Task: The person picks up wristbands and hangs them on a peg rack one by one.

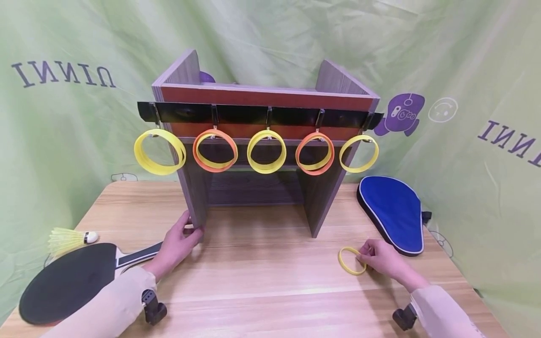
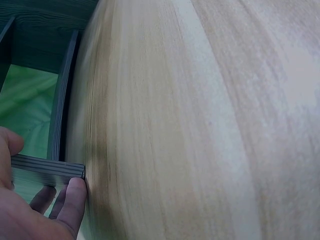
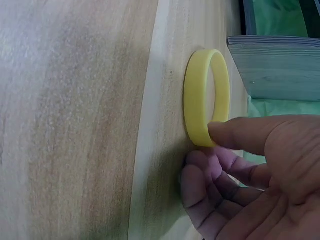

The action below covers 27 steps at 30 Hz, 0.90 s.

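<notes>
My right hand (image 1: 382,257) pinches a yellow silicone wristband (image 1: 351,261) between thumb and fingers. In the right wrist view the thumb presses the near end of the wristband (image 3: 197,100), and its loop stands out over the table. My left hand (image 1: 176,245) grips the lower front edge of the wooden shelf's left side panel (image 1: 192,197). Seen from the left wrist, the thumb is on one side of this panel (image 2: 47,165) and the fingers on the other. Several yellow and orange wristbands (image 1: 266,170) hang from hooks on a black strip (image 1: 241,114) across the shelf.
A table tennis bat (image 1: 69,281) lies at the left, its handle beside my left forearm, with a yellow shuttlecock (image 1: 69,239) behind it. A blue bat case (image 1: 393,211) lies behind my right hand. Green printed cloth (image 1: 465,56) hangs around the wooden table (image 1: 253,291).
</notes>
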Each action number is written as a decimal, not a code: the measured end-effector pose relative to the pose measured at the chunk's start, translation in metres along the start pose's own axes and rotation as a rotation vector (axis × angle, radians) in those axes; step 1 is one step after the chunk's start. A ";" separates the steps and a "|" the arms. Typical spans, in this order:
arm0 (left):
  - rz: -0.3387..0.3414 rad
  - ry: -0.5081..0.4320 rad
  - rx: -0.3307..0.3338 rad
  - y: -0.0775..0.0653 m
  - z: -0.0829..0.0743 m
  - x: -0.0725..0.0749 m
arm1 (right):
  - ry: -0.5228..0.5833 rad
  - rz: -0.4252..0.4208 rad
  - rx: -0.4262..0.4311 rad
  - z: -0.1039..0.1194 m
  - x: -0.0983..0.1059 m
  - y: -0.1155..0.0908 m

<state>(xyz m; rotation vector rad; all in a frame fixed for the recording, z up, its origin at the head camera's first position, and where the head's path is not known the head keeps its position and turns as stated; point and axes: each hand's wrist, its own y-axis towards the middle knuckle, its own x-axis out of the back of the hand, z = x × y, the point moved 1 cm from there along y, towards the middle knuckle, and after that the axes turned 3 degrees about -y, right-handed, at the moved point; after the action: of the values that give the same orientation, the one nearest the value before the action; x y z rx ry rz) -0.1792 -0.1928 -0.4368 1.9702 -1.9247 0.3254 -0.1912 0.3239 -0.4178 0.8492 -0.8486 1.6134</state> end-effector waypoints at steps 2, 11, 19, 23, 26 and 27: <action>0.002 0.005 0.003 0.000 0.000 0.000 | 0.011 0.008 -0.006 0.000 0.000 0.000; 0.002 0.007 0.002 0.001 0.002 0.001 | 0.217 0.080 -0.044 -0.005 0.003 -0.003; -0.002 -0.004 0.009 -0.001 0.005 0.001 | 0.530 0.250 -0.084 -0.021 0.004 -0.007; 0.001 -0.005 0.003 0.000 0.003 0.002 | 0.629 0.291 -0.096 -0.029 0.004 -0.009; 0.004 -0.006 -0.008 0.000 0.002 0.001 | 0.693 0.308 -0.084 -0.033 0.005 -0.012; 0.004 -0.005 -0.009 0.000 0.002 0.001 | 0.714 0.312 -0.080 -0.033 0.005 -0.012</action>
<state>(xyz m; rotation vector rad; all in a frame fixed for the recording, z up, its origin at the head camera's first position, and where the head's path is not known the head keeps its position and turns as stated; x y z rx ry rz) -0.1797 -0.1942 -0.4378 1.9636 -1.9303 0.3123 -0.1838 0.3572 -0.4289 0.0449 -0.5340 1.9528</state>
